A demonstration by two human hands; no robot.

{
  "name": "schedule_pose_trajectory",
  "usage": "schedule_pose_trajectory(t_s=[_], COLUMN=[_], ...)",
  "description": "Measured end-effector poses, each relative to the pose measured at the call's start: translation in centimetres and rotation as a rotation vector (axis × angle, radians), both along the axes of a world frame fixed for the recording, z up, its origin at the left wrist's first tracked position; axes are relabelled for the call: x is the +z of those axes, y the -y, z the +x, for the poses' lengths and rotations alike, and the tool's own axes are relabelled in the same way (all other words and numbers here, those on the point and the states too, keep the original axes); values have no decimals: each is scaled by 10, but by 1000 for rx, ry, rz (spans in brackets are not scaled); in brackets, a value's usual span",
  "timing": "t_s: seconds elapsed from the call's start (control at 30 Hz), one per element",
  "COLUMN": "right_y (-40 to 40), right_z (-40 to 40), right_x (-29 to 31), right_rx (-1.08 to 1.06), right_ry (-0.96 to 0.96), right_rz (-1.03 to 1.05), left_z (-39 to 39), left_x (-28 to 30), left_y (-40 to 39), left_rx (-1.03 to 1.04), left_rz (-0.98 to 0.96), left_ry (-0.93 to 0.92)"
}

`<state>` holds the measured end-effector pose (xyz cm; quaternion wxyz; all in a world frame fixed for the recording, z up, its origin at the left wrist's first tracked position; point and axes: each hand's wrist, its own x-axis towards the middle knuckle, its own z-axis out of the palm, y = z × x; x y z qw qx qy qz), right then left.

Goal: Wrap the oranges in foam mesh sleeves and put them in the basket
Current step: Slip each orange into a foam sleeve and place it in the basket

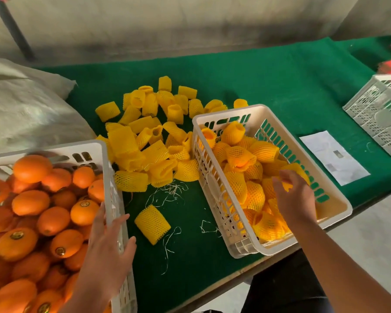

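Cut off at 8 o'clock: white slotted plastic crate (113, 177), heaped with glossy, stickered oranges (54, 220). Left hand (108, 251) over its right rim, fingers straight and spread, gripping nothing. Right hand (294, 197) over the white lattice basket (212, 184) at 3 o'clock, fingers loosely apart above wrapped oranges (242, 154); contact hard to make out. Loose yellow foam mesh sleeves (145, 136), ribbed tubes, piled at 12 o'clock on the green felt counter (280, 82).

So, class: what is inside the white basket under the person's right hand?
The white basket holds a heap of oranges wrapped in yellow foam sleeves. The right hand hovers over them. Lower layers and the basket floor are covered, so the count is unknowable.
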<state>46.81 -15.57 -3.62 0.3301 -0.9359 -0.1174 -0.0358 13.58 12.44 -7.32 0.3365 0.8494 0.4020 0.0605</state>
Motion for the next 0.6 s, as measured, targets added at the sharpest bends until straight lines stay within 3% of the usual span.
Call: schedule_pose_trajectory(t_s=[0.2,0.27,0.47,0.6], right_y=[-60,-67,-66,-66], right_z=[-69,-79,-73,-76], right_x=[-16,-28,-44,-43], right_rx=[230,278,278,268], right_ry=[-219,-245,-267,-256], right_rz=[54,-18,-117,-102], left_z=[-9,-17,-35,-31], left_x=[3,1,-15,-23], left_y=[-11,-26,-91,-118], left_rx=[-1,39,114,56], left_rz=[38,62,210,278], left_ry=[124,134,-164,-235])
